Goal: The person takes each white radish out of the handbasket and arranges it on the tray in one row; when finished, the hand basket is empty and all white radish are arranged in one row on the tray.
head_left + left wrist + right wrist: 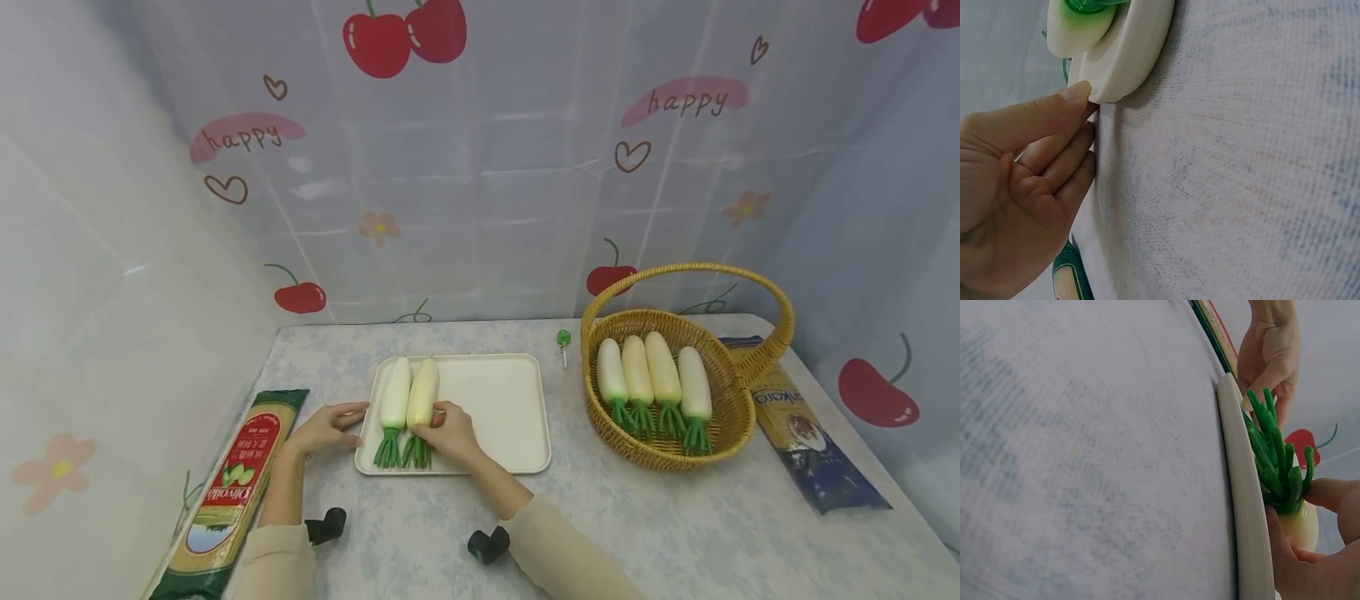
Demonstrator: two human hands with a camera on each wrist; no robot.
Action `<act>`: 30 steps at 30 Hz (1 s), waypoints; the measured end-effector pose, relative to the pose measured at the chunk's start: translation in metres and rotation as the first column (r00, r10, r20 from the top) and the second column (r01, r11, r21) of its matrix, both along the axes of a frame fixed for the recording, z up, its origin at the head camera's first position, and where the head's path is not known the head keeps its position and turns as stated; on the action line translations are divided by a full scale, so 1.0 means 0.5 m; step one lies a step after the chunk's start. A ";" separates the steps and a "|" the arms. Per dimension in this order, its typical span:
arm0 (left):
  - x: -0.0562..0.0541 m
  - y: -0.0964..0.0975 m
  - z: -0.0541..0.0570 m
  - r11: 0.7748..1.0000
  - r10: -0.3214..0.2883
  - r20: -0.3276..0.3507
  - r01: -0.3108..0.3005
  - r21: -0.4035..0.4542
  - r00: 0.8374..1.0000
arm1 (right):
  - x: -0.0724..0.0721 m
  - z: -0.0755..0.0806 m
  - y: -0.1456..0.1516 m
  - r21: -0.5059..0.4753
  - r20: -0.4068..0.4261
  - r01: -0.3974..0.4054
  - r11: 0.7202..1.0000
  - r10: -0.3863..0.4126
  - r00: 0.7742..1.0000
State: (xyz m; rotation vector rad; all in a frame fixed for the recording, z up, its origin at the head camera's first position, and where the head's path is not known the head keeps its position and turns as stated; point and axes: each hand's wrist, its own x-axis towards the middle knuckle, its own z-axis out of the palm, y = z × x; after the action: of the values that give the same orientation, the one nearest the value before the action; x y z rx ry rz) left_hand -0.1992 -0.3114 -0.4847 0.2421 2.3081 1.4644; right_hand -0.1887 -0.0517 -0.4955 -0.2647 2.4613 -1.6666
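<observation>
Two white radishes with green stalk ends lie side by side on a cream tray (495,412). My right hand (452,433) pinches the yellower radish (423,392) close to its green stalks (1279,462), thumb on one side and fingers on the other. The whiter radish (395,393) lies just left of it. At the tray's left edge, my left hand (324,429) touches the rim (1107,72) with its fingertips, thumb and fingers spread and fairly straight.
A wicker basket (652,454) with a tall handle holds several more radishes on the right. Partly behind it lies a blue and gold packet (813,450). A green lollipop (563,338) is beyond the tray. A spaghetti packet (232,483) lies along the left.
</observation>
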 end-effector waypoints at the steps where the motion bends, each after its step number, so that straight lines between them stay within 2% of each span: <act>1: 0.000 0.000 0.000 1.000 0.000 0.000 0.000 0.000 1.000 | 0.000 0.000 0.000 -0.004 0.002 -0.002 1.000 0.002 1.000; 19: 0.003 0.000 0.004 1.000 -0.002 -0.019 0.001 -0.019 1.000 | 0.008 0.003 0.012 -0.018 0.060 -0.017 1.000 0.018 0.998; 25: 0.001 -0.002 0.002 0.999 -0.025 -0.040 0.024 -0.027 0.999 | 0.017 0.009 0.018 0.013 0.044 -0.038 0.999 0.037 0.998; 30: 0.001 0.000 0.000 0.999 -0.021 -0.034 0.020 -0.028 0.999 | 0.028 0.009 0.023 0.014 -0.006 -0.042 0.999 0.042 0.999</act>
State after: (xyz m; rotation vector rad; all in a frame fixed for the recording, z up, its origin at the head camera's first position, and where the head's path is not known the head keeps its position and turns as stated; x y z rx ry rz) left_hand -0.1987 -0.3113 -0.4848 0.2845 2.3440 1.4286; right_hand -0.1747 -0.0403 -0.4909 -0.3179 2.4530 -1.6337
